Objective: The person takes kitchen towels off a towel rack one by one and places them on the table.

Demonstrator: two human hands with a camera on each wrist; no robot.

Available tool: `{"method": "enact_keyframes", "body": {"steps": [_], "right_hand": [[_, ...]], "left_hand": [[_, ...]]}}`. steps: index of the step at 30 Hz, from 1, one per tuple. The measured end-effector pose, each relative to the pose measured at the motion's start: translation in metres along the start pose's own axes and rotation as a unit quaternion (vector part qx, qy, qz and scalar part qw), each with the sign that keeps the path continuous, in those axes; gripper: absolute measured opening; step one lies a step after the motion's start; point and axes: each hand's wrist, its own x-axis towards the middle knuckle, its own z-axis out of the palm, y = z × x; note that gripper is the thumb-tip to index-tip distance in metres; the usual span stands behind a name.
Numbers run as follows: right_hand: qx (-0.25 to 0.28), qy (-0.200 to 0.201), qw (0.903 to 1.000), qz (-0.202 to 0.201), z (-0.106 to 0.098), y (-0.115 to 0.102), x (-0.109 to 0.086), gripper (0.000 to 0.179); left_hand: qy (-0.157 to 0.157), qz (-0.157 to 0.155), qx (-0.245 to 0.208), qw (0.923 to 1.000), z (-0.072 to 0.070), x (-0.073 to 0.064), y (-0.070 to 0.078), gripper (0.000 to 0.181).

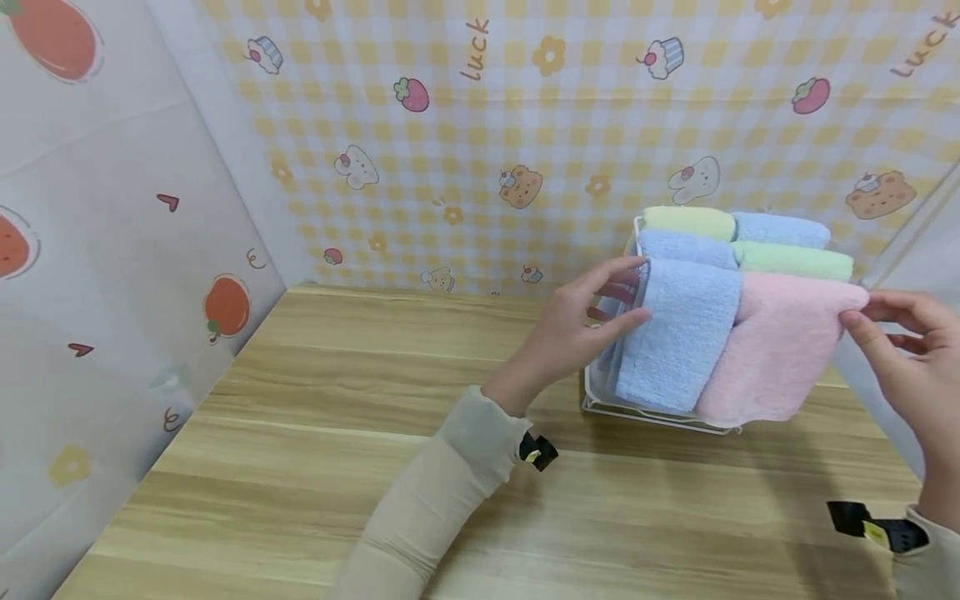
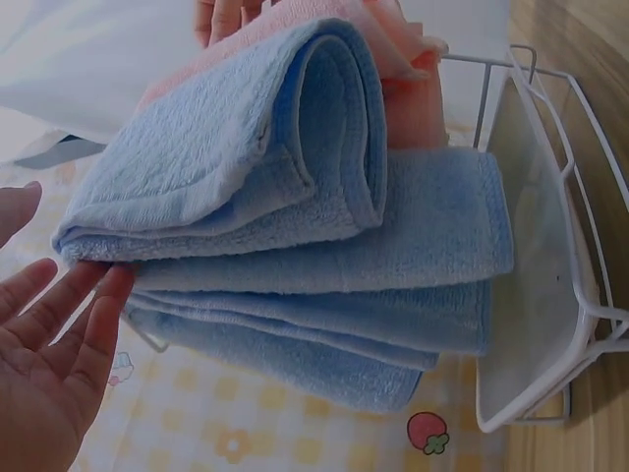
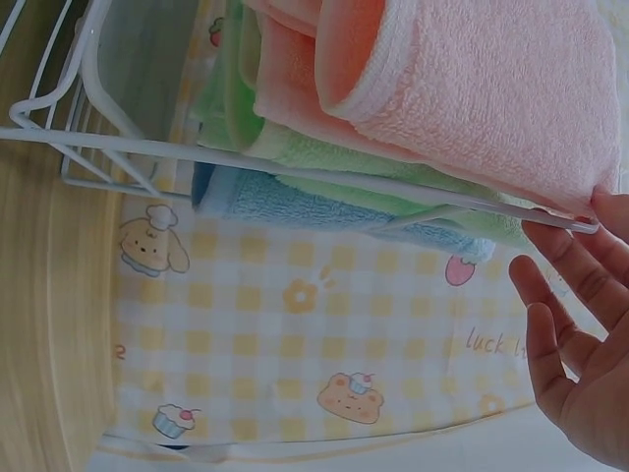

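Folded towels stand in two columns in a white wire basket (image 1: 660,422). At the front left is a blue towel (image 1: 678,333); a pink towel (image 1: 787,342) is beside it, both draping toward the front. My left hand (image 1: 558,333) is at the blue towel's left side. In the left wrist view its fingertips (image 2: 120,277) touch the towel's lower fold, with the thumb held apart. My right hand (image 1: 918,354) pinches the pink towel's upper right corner between thumb and index finger, beside the basket's wire corner (image 3: 580,226). The other right fingers are loosely bent.
Behind the front pair are another blue towel (image 1: 686,247), a green towel (image 1: 795,261), a yellow towel (image 1: 690,222) and a further blue towel (image 1: 780,229). A pale liner (image 2: 526,265) lines the basket. The wooden table (image 1: 315,450) meets a yellow checked backdrop (image 1: 465,150).
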Motion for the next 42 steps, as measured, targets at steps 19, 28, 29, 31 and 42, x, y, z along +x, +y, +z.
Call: {"method": "enact_keyframes", "body": {"steps": [19, 28, 29, 31, 42], "right_hand": [[0.044, -0.015, 0.9979, -0.045, 0.002, 0.003, 0.001, 0.043], [0.107, -0.03, 0.9888, -0.1, 0.003, 0.006, 0.004, 0.039], [0.109, -0.03, 0.9887, -0.098, 0.003, 0.006, 0.004, 0.039], [0.111, -0.03, 0.989, -0.093, 0.003, 0.006, 0.004, 0.039], [0.109, -0.032, 0.9908, -0.073, 0.002, 0.001, 0.005, 0.038]], "left_hand": [[-0.046, -0.095, -0.054, 0.9929, 0.017, 0.03, 0.005, 0.06], [-0.051, -0.113, -0.092, 0.988, 0.019, 0.035, 0.007, 0.048], [-0.051, -0.113, -0.098, 0.9875, 0.019, 0.035, 0.007, 0.047], [-0.054, -0.114, -0.113, 0.9856, 0.018, 0.036, 0.006, 0.045], [-0.081, -0.115, -0.093, 0.9857, 0.006, 0.044, 0.009, 0.039]]}}
